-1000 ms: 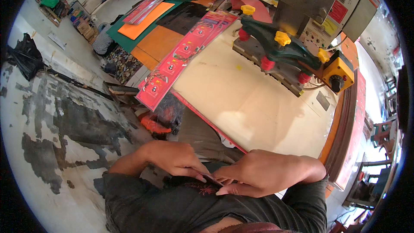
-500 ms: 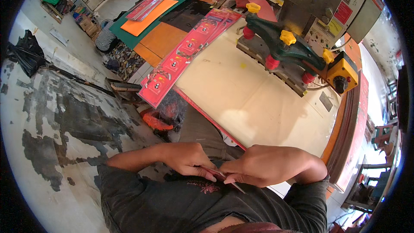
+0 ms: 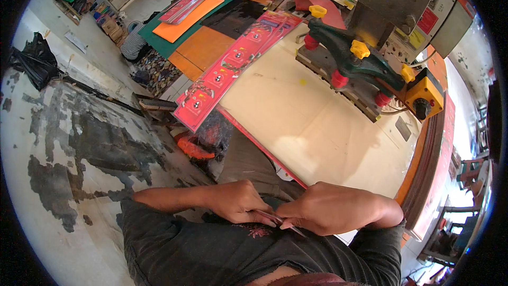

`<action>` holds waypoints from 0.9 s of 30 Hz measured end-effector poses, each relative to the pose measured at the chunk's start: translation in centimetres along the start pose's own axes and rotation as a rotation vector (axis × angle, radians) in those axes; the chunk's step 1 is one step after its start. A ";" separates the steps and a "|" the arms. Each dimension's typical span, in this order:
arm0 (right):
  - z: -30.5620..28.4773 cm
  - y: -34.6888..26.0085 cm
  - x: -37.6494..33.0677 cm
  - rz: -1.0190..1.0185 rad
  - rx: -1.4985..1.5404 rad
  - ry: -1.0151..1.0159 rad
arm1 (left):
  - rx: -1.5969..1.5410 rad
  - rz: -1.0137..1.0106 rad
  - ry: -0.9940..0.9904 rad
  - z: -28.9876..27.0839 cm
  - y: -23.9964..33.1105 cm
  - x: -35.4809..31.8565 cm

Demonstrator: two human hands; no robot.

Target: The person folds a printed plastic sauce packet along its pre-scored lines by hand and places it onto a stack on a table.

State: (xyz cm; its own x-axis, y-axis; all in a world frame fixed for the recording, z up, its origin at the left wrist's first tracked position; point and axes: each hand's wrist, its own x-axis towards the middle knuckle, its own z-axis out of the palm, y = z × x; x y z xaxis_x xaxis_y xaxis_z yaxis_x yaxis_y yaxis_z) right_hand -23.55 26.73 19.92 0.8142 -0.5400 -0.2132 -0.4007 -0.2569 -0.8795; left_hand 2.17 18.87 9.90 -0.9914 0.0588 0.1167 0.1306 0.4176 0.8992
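The fingers of both hands are closed in a pinch on a thin, narrow piece [image 3: 268, 215], which lies between them, low in front of the dark shirt [image 3: 211, 249]. The left hand [image 3: 237, 201] grips it from the left, the right hand [image 3: 330, 209] from the right, and the two sets of fingertips sit just beside each other, so neither hand is clearly nearer. The piece's long axis slants: from the left fingers it runs rightward and toward the chest, passing under the right fingertips, with a thin dark end showing beyond them. It is seen nearly edge-on; its full outline and what it is made of cannot be told, since the fingers cover much of it.

Past the hands, well apart from the piece, the near edge of the cream-topped table [image 3: 286, 116] begins, slanting the same general way. Red printed strips [image 3: 218, 77] lie along its left side, their long axis running away and to the right, across the line of the held piece. Farther off on the right stands a press with a green frame [image 3: 349, 66], a yellow control box [image 3: 425, 95] beside it
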 end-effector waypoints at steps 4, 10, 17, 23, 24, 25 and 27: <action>-0.1 0.0 -0.1 -0.009 -0.010 0.000 | 0.049 0.013 0.038 0.4 0.3 0.2; 0.4 -0.4 -0.6 -0.002 -0.082 0.041 | 0.115 0.034 0.080 0.7 0.5 0.7; -0.8 -0.8 -1.1 0.070 -0.224 0.161 | 0.113 -0.130 0.248 -0.1 1.5 1.0; -0.5 -1.7 -1.1 0.045 -0.216 0.628 | 0.204 -0.151 0.521 -4.5 4.3 0.6; -0.2 -1.5 -0.8 0.026 -0.242 0.688 | 0.213 -0.127 0.563 -4.8 4.4 0.6; 0.2 -1.0 -0.4 0.007 -0.268 0.748 | 0.221 -0.104 0.606 -5.1 4.4 0.5; 0.5 -0.3 -0.1 -0.034 -0.308 0.798 | 0.228 -0.089 0.642 -5.6 4.9 0.8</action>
State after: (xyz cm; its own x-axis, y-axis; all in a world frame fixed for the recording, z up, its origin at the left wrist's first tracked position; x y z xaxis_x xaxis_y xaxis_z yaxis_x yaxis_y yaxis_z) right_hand -23.28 27.29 19.98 0.3343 -0.9011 0.2760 -0.5719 -0.4268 -0.7005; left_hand 2.05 15.91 16.74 -0.7951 -0.5043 0.3369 -0.0236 0.5808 0.8137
